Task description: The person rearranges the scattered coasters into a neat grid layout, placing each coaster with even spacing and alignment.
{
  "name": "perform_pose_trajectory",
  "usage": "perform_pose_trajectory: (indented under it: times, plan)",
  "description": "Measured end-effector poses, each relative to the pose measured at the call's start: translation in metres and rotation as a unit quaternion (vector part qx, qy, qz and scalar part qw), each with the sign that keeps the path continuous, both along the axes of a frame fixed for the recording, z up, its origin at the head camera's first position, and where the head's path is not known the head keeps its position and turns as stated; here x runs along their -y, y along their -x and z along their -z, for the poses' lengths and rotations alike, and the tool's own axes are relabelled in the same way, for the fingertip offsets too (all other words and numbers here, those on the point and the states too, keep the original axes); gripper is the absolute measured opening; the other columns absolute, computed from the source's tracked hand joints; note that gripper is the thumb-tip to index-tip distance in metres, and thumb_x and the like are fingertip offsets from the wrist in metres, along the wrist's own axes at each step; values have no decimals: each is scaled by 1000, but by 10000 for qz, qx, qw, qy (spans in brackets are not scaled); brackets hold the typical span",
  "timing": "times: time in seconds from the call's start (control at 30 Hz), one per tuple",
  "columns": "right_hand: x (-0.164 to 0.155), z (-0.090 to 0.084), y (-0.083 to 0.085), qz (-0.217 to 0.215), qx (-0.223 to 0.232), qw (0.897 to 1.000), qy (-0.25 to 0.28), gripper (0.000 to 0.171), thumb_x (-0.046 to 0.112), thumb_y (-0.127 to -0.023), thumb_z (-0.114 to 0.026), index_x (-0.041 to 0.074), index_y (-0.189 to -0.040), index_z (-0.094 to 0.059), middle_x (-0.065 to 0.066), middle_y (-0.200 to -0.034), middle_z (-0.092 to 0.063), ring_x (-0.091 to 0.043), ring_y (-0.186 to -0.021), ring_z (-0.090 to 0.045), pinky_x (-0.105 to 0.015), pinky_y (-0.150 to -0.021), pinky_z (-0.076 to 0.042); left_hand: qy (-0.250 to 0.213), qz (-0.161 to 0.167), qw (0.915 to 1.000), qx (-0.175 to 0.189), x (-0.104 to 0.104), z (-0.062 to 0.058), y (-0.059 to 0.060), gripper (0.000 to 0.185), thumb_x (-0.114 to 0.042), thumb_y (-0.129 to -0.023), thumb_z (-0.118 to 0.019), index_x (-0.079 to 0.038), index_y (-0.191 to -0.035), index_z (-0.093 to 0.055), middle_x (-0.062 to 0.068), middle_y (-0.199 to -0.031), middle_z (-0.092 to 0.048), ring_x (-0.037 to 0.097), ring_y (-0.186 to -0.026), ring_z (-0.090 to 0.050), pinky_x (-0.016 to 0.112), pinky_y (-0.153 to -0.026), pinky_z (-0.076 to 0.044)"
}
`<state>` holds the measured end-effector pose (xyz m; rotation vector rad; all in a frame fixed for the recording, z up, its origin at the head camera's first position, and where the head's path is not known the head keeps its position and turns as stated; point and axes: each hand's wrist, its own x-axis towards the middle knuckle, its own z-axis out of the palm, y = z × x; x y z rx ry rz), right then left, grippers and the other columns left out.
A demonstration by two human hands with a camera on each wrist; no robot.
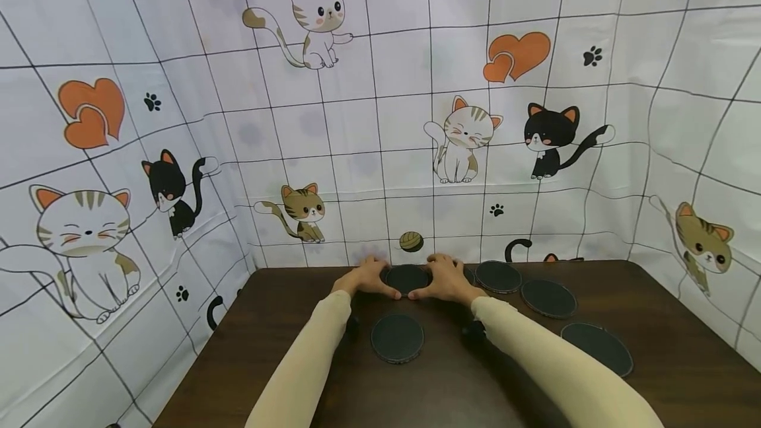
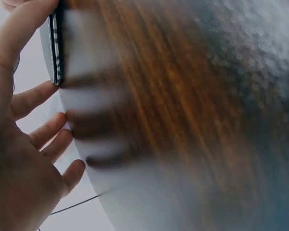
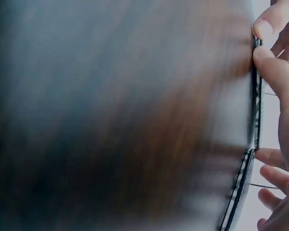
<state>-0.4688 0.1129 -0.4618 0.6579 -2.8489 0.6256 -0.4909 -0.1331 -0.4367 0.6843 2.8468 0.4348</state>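
Note:
At the back edge of the table, a dark round coaster (image 1: 407, 279) lies between my two hands. My left hand (image 1: 364, 277) grips its left side, thumb in front and index finger behind. From the other side my right hand (image 1: 450, 280) holds it, the thumb at its near rim. The left wrist view catches the coaster's patterned edge (image 2: 56, 50) beside the thumb and index finger. A second coaster (image 1: 470, 275) is mostly hidden behind my right hand; its rim (image 3: 237, 192) appears by the lower fingers in the right wrist view. Nearer me lies another coaster (image 1: 398, 338), untouched.
More dark coasters curve along the right side: one at the back (image 1: 498, 277), one further right (image 1: 549, 298) and one nearer (image 1: 597, 347). They lie on a dark brown wooden table (image 1: 250, 349). A white cat-print sheet (image 1: 357, 131) hangs behind and on both sides.

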Motion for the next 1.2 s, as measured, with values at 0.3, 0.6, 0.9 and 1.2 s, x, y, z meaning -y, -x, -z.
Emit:
perform_pose_trajectory:
  times: [0.3, 0.6, 0.9, 1.2]
  plan:
    - [-23, -26, -7, -439, -688, 9958, 410, 76, 62, -78, -82, -1, -118, -71, -20, -142, -52, -41, -135, -41, -66, -106, -23, -966, 531, 9938, -171, -8, -30, -8, 81, -47, -86, -81, 2, -141, -49, 18, -141, -44, 31, -121, -49, 45, -100, -45]
    - [-56, -62, -37, -776, -1239, 9830, 1113, 71, 47, -78, -87, -1, -126, -66, -17, -145, -51, -38, -135, -42, -68, -109, -18, -1845, 556, 9784, -753, -24, -48, -46, 87, -58, -87, -75, -5, -148, -45, 14, -144, -47, 31, -131, -48, 46, -105, -42]
    - [-80, -71, -81, -1014, -1701, 9737, 1131, 72, 46, -75, -91, 2, -126, -67, -16, -143, -51, -39, -133, -44, -72, -103, -22, -1848, 651, 9701, -1433, -43, -56, -98, 86, -59, -85, -77, -5, -145, -46, 11, -143, -48, 29, -129, -48, 50, -105, -41]
    - [-102, -47, -118, -968, -1730, 9769, 803, 76, 54, -71, -91, 0, -121, -70, -14, -138, -55, -37, -123, -52, -68, -100, -33, -1211, 888, 9811, -1220, -65, -38, -129, 86, -63, -82, -78, -5, -140, -51, 8, -129, -52, 22, -116, -52, 50, -107, -37]
